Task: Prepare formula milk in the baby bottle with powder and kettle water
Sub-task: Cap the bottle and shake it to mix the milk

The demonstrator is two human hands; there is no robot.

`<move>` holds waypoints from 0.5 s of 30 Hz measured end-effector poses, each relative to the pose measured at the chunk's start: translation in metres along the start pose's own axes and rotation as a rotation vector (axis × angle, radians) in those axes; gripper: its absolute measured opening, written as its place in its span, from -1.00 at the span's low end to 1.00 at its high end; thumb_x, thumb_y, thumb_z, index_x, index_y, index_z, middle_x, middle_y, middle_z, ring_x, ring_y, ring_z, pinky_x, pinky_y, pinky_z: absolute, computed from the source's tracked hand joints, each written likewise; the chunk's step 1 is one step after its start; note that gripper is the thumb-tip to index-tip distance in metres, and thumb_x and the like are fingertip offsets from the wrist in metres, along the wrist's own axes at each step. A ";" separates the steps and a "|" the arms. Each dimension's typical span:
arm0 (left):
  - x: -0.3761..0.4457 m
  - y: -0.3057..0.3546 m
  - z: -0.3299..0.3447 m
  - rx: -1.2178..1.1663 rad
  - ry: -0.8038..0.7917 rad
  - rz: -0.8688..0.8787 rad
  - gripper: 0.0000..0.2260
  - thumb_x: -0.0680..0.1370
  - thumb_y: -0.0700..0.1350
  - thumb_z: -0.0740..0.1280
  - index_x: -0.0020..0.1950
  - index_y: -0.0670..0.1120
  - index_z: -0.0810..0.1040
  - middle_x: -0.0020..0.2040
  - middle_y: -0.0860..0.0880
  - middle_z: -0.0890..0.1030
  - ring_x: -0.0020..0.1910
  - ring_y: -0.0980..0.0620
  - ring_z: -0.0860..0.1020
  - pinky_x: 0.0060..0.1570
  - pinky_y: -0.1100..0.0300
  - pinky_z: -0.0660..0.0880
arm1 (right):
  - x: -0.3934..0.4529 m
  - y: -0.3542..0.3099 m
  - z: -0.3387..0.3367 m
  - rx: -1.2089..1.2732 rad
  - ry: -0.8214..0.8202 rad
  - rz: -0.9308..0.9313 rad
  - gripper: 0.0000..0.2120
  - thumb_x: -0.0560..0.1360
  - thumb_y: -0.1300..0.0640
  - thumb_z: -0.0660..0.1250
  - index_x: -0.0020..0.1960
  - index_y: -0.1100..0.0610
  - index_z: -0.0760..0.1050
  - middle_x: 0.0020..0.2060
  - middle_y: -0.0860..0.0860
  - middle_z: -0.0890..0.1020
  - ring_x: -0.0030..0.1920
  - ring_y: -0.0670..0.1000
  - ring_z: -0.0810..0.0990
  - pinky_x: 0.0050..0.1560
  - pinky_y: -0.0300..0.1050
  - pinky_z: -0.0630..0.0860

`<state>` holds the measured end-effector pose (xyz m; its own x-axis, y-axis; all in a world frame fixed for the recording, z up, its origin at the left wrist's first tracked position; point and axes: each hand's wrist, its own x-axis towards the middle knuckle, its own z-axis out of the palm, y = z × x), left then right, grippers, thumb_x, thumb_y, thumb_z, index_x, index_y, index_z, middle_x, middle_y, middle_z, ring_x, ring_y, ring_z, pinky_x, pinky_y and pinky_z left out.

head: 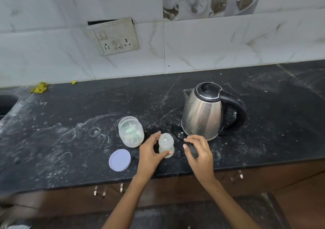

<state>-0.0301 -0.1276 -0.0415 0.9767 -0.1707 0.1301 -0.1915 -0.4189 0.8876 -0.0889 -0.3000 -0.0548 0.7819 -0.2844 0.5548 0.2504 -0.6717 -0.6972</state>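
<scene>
Two bare forearms reach up from the bottom of the frame over a black stone counter (70, 140) dusted with white powder, backed by white marbled wall tiles (202, 49). At lower centre the left hand (149, 153) curls around a small translucent plastic baby bottle (166, 145) standing upright. Just right of it, the right hand (198, 151) grips a dark rounded cap (192, 151). An open clear plastic powder jar (131, 132) stands left of the bottle, its round lilac lid (120, 160) lying flat below. A stainless-steel kettle with black handle (205, 110) sits at right centre.
</scene>
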 end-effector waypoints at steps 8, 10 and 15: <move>-0.022 -0.016 -0.026 0.211 -0.002 0.039 -0.29 0.22 -0.04 0.63 0.31 -0.14 0.49 0.24 -0.02 0.55 0.22 0.03 0.50 0.20 0.29 0.32 | -0.029 -0.002 0.008 0.013 -0.034 0.087 -0.86 0.48 0.24 0.38 0.03 0.18 0.62 0.01 -0.02 0.59 0.08 -0.04 0.58 0.01 -0.06 0.58; -0.027 -0.020 -0.029 0.252 -0.052 0.043 -0.30 0.24 -0.14 0.62 0.33 -0.17 0.46 0.31 -0.09 0.51 0.30 -0.04 0.46 0.27 0.26 0.29 | -0.036 -0.005 0.011 0.023 -0.054 0.126 -0.86 0.48 0.28 0.41 0.03 0.15 0.62 0.01 -0.04 0.58 0.09 -0.05 0.58 -0.03 -0.07 0.59; -0.023 -0.024 -0.033 0.316 -0.055 0.041 -0.42 0.36 -0.31 0.50 0.35 -0.18 0.45 0.30 -0.13 0.52 0.28 -0.11 0.46 0.26 0.15 0.34 | -0.047 -0.014 0.018 0.015 -0.120 0.159 -0.83 0.46 0.29 0.42 0.01 0.10 0.62 0.01 -0.10 0.56 0.09 -0.13 0.56 -0.05 -0.15 0.58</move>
<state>-0.0449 -0.0841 -0.0514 0.9624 -0.2376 0.1315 -0.2599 -0.6657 0.6995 -0.1183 -0.2646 -0.0791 0.8745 -0.3016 0.3798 0.1266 -0.6141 -0.7790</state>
